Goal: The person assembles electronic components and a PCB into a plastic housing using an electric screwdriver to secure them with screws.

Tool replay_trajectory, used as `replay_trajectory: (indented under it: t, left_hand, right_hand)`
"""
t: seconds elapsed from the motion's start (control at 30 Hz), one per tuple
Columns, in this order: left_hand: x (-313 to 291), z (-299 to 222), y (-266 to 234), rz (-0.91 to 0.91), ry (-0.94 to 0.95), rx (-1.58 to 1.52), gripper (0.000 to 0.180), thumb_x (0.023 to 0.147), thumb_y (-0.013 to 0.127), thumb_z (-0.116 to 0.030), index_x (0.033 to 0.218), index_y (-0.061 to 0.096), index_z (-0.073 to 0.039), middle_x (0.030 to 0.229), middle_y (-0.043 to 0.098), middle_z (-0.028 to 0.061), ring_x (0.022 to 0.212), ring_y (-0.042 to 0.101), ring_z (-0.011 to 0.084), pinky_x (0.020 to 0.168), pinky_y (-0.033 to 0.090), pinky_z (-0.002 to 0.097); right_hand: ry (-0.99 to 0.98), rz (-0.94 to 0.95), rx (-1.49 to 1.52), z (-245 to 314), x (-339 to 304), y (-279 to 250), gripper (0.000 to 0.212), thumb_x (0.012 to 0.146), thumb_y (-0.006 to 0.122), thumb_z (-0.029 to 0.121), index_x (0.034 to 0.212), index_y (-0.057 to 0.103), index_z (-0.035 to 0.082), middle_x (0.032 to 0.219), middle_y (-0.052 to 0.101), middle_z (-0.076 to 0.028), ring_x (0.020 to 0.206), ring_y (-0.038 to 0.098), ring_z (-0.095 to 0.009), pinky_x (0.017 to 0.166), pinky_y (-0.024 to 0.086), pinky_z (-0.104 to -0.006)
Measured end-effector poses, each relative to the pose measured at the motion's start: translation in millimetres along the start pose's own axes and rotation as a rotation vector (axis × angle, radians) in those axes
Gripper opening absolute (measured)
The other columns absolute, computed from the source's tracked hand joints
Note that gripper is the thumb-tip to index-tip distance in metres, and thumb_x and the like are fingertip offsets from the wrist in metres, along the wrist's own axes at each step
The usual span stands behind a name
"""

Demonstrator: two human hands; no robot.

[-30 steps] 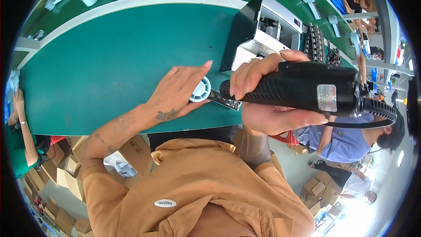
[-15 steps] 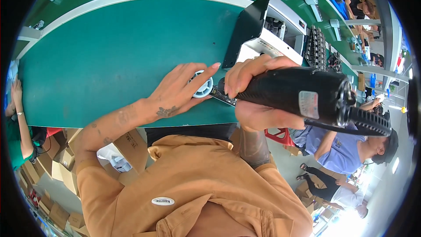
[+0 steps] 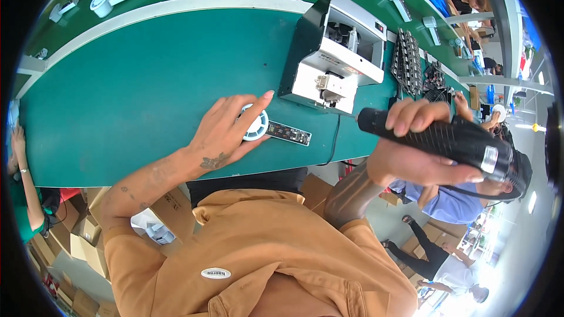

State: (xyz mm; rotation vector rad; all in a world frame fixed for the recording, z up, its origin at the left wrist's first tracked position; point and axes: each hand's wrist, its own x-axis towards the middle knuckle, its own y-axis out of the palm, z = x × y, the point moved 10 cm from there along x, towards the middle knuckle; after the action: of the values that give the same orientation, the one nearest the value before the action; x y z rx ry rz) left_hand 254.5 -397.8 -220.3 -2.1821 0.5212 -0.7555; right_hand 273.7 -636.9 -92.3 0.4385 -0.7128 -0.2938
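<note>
We seem to be at the step of keeping a small fan part still while the tool is away from it. The white round head [image 3: 257, 129] is on the green table [image 3: 147, 82], near the edge by our tummy. Our left hand [image 3: 225, 122] lies on it with the fingers spread, holding it by its side and top. The handle with the dark circuit board [image 3: 291, 134] sticks out to the right, with nothing on top of it.

Our right hand [image 3: 402, 155] is wrapped tight around a fat black power tool [image 3: 443, 141]. Its thin tip points left and hangs in the air, well apart from the board. To work on the board, we would need to bring the tip over it and stand the tool up straight, while the left hand stays firm.

A silver and black machine [image 3: 335, 61] sits just behind the board, so we could bump it. A black cord [image 3: 336, 141] runs down between the board and the tool and might snag. More white fan parts [image 3: 101, 4] lie on the far shelf. Dark rows of boards [image 3: 406, 64] lie right of the machine.
</note>
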Motion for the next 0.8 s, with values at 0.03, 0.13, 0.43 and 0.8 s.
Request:
replay_trajectory:
  t: [0.03, 0.13, 0.43, 0.8]
  left_hand:
    - [1, -1, 0, 0.006, 0.011, -0.005, 0.086, 0.072, 0.085, -0.016, 0.145, 0.041, -0.002, 0.119, 0.055, 0.0165, 0.096, 0.057, 0.0328, 0.079, 0.049, 0.0406]
    - [1, 1, 2, 0.035, -0.01, -0.019, 0.085, 0.072, 0.085, -0.016, 0.144, 0.042, -0.002, 0.12, 0.055, 0.0167, 0.096, 0.057, 0.0325, 0.079, 0.049, 0.0403]
    - [1, 5, 3, 0.007, -0.059, 0.002, 0.084, 0.076, 0.082, -0.021, 0.147, 0.04, -0.005, 0.112, 0.057, 0.0117, 0.094, 0.056, 0.0279, 0.079, 0.046, 0.0374]
    - [1, 2, -6, -0.023, -0.038, 0.0, 0.082, 0.075, 0.082, -0.024, 0.145, 0.043, -0.006, 0.113, 0.056, 0.0081, 0.092, 0.057, 0.0257, 0.079, 0.047, 0.0366]
  right_hand:
    - [-0.005, 0.011, -0.005, -3, 6, 6, 0.098, 0.082, 0.025, 0.089, 0.129, 0.046, 0.005, 0.061, 0.05, -0.009, 0.041, 0.046, -0.018, 0.036, 0.041, -0.0335]
    - [0.022, -0.043, 0.018, -30, 6, 11, 0.104, 0.079, 0.03, 0.091, 0.129, 0.045, 0.001, 0.06, 0.052, -0.009, 0.04, 0.046, -0.018, 0.036, 0.04, -0.0316]
    - [0.231, -0.033, 0.011, -52, -22, 20, 0.109, 0.072, 0.034, 0.095, 0.123, 0.045, -0.001, 0.059, 0.052, -0.01, 0.043, 0.049, -0.019, 0.041, 0.043, -0.0309]
    - [0.3, 0.239, 0.267, -74, -63, 72, 0.102, 0.08, 0.036, 0.089, 0.134, 0.038, 0.002, 0.071, 0.053, -0.013, 0.046, 0.049, -0.02, 0.042, 0.043, -0.0327]
